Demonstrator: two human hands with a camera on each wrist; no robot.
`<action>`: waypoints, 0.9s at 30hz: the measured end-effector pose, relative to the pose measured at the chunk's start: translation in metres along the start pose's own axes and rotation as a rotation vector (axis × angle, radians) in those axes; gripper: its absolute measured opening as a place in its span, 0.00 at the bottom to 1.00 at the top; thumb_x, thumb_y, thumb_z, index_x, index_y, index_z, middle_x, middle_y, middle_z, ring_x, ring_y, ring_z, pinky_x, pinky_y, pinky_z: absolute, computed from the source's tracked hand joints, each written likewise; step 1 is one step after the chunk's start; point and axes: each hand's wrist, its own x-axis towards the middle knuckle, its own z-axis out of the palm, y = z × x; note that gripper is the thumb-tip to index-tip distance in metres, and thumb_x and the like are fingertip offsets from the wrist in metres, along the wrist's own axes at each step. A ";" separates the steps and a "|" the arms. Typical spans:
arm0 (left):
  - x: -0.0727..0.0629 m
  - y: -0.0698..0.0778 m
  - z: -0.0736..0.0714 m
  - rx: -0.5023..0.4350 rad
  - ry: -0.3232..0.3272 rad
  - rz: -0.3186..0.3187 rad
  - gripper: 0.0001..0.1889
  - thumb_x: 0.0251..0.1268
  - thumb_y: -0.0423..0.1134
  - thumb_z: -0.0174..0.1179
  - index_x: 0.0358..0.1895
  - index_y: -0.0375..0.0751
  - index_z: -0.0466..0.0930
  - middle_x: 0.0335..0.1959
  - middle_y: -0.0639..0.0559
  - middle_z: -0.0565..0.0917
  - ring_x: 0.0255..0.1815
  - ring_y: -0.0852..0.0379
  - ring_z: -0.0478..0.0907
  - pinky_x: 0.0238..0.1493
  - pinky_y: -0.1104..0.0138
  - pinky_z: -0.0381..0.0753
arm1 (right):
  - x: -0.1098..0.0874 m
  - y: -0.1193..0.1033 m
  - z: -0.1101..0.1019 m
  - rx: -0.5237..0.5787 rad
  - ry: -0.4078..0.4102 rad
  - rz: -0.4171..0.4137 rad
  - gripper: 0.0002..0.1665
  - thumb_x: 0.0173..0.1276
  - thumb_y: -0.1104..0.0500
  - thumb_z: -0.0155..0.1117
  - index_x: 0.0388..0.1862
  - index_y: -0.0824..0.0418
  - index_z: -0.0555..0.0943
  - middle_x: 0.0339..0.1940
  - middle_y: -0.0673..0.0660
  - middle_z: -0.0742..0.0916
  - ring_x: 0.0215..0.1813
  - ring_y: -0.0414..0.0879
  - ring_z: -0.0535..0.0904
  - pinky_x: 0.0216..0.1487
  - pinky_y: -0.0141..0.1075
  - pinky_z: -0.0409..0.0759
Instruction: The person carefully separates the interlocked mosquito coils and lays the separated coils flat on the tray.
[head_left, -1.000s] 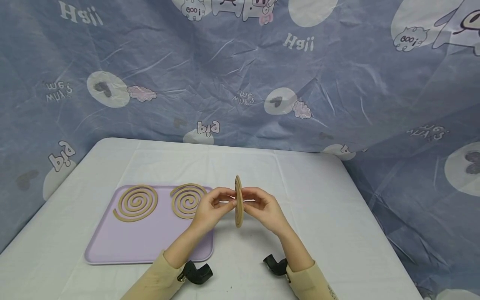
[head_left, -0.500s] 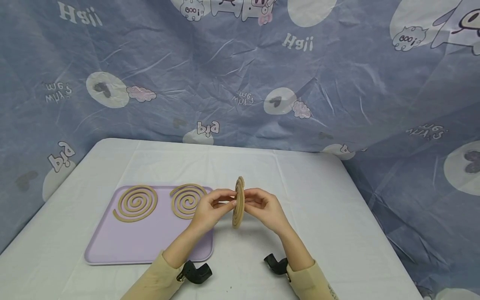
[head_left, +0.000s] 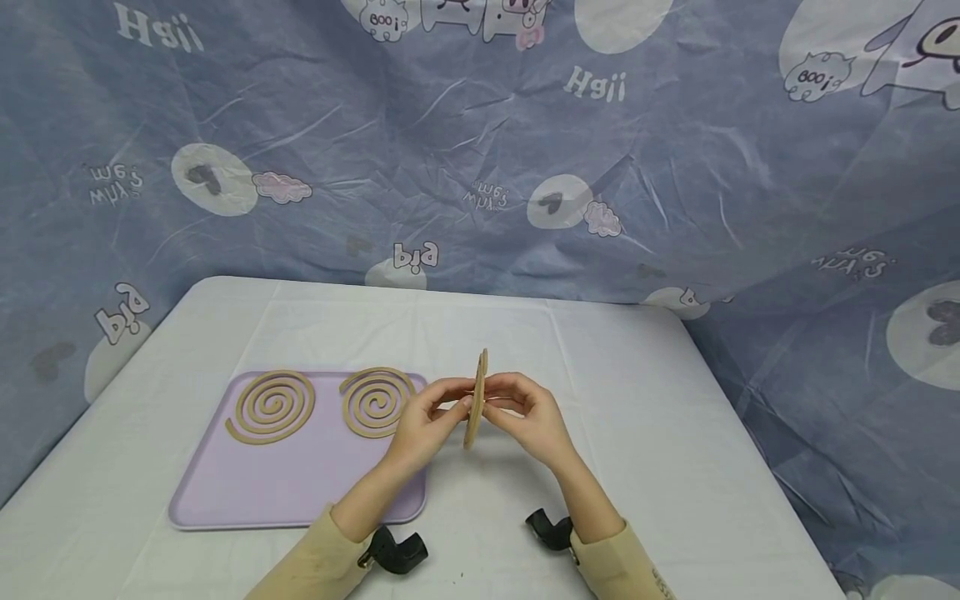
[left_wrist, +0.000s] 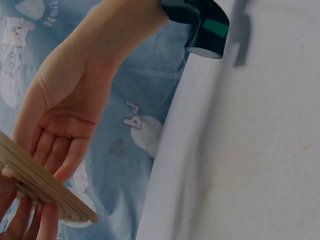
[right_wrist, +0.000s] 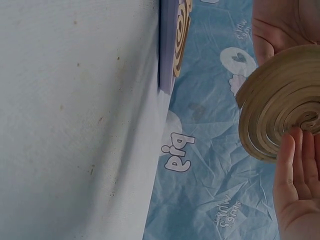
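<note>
Now, you pinch the spiral coil [head_left: 473, 427] with your left hand [head_left: 422, 419] and your right hand [head_left: 534, 417], nearly upright above the counter [head_left: 637, 417], beside the tray [head_left: 277, 483] — but, I think, if one presses more strongly, the coil may snap.

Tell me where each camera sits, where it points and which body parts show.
Head: worn on the head, facing forward and down over the white table, purple tray and held coil; left hand, right hand and both sleeves show.
Left wrist: worn there, facing the held coil with the blue backdrop beyond; both hands show in part, and the right forearm.
Right wrist: worn there, facing the held coil, with the tray's edge in frame; both hands show in part.
Both wrist views share the held coil, backdrop and table.
</note>
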 end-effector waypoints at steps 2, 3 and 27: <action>-0.001 0.000 0.001 -0.013 0.019 -0.008 0.13 0.63 0.23 0.55 0.50 0.23 0.74 0.48 0.33 0.78 0.49 0.44 0.77 0.42 0.60 0.82 | 0.000 -0.004 0.000 -0.005 0.000 0.009 0.17 0.60 0.75 0.62 0.49 0.76 0.76 0.47 0.69 0.82 0.49 0.51 0.80 0.49 0.43 0.80; -0.001 0.000 0.001 -0.023 0.028 -0.013 0.13 0.63 0.23 0.56 0.50 0.23 0.74 0.49 0.33 0.78 0.50 0.43 0.76 0.42 0.61 0.82 | 0.000 -0.005 0.000 -0.011 -0.001 0.014 0.17 0.60 0.75 0.62 0.50 0.76 0.76 0.48 0.70 0.81 0.50 0.51 0.80 0.49 0.42 0.80; 0.004 -0.034 -0.006 -0.051 0.087 -0.050 0.14 0.57 0.26 0.63 0.47 0.29 0.78 0.48 0.38 0.79 0.44 0.50 0.79 0.40 0.66 0.81 | -0.001 0.025 -0.002 0.016 -0.021 -0.014 0.17 0.63 0.70 0.62 0.51 0.73 0.78 0.48 0.68 0.83 0.49 0.47 0.81 0.48 0.39 0.80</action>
